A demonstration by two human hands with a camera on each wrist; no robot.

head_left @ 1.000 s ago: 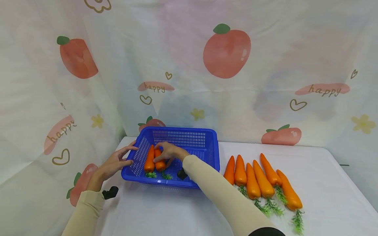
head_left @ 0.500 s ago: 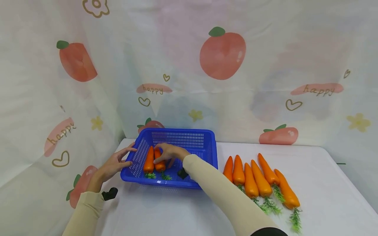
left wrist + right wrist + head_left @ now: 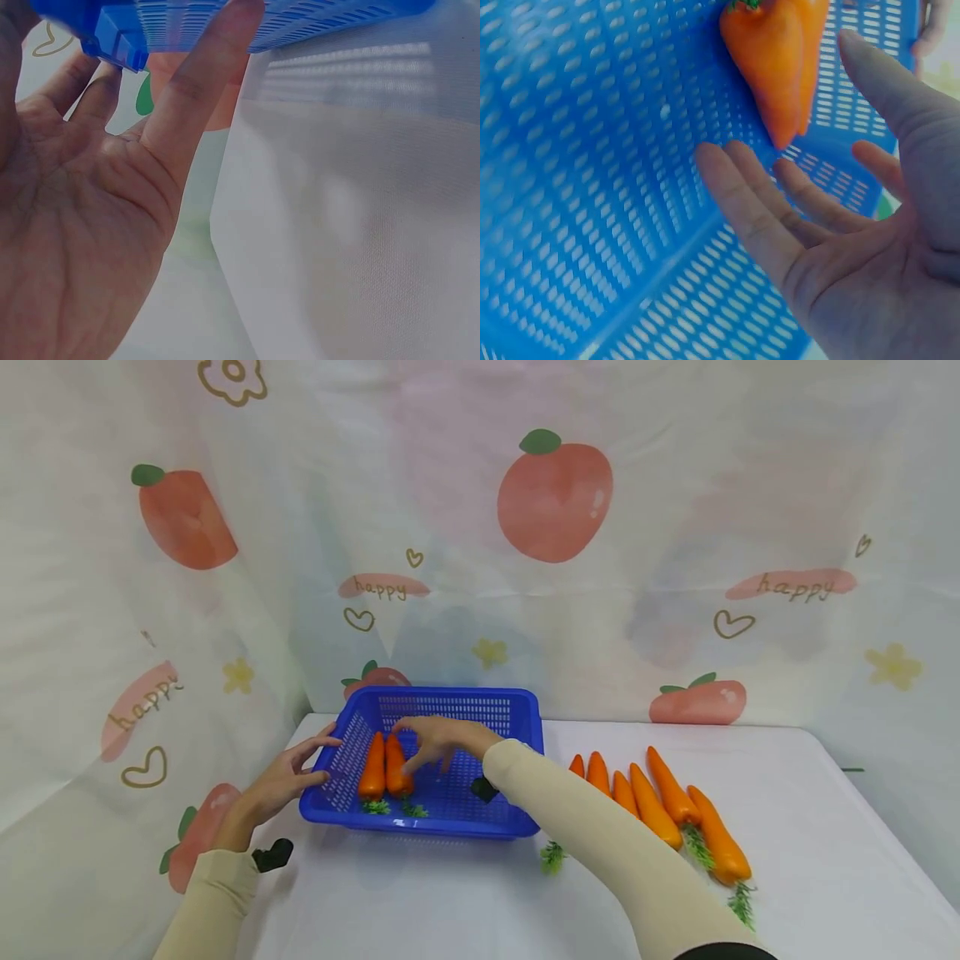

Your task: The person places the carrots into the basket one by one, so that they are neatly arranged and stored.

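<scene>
Head view: a blue perforated basket [image 3: 517, 714] stands left of centre on a white table [image 3: 825, 860]; two orange carrots [image 3: 384, 767] lie side by side in its left part, green tops toward the near wall. The right hand [image 3: 435, 739] hangs inside the basket just right of them, fingers spread and loose, holding nothing. The left hand [image 3: 281, 781] rests against the basket's left outer wall, fingers straight. A row of loose carrots [image 3: 667, 806] lies on the table right of the basket, partly behind the right sleeve [image 3: 600, 852]. A fruit-print curtain [image 3: 555, 497] fills the upper frame. Left wrist view: the left hand [image 3: 82, 225] fills the left, fingers extended up to the basket's blue rim [image 3: 300, 22] at the top. Right wrist view: the right hand [image 3: 855, 247], lower right, is spread open over the basket's mesh floor [image 3: 592, 187]; the carrots [image 3: 780, 60] lie at upper centre, tips just beyond the fingertips [image 3: 709, 154], not touching.
</scene>
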